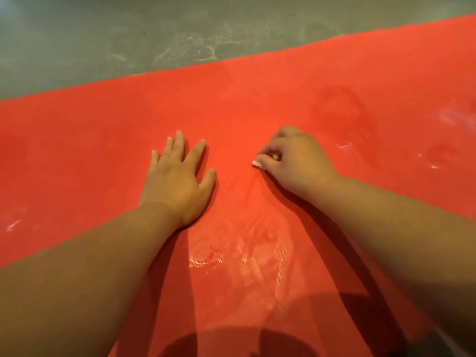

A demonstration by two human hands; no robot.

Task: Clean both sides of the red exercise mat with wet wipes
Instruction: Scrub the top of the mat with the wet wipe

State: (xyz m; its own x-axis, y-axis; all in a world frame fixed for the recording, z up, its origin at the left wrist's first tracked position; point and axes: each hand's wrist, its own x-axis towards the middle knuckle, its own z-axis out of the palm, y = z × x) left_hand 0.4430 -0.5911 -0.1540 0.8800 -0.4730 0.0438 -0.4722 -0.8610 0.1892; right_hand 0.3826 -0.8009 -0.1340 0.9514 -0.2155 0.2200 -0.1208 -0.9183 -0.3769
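Red mat (283, 94) flat on grey floor (103, 34). Top side looks mid-wipe: wet streaks (244, 253) near centre, pale smears (448, 115) far right. Left hand (175, 181) presses flat, fingers spread. Right hand (293, 161) curled; can't tell if it holds a wipe. Underside probably pending.

Room with grey concrete floor (108, 34)

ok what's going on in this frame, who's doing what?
A person is working on the red exercise mat, which lies flat on the grey floor. The left hand presses flat on the mat, fingers spread. The right hand rests beside it with its fingers curled; I can't tell if it holds a wipe. A shiny wet patch sits between the forearms, so this side seems partly wiped.
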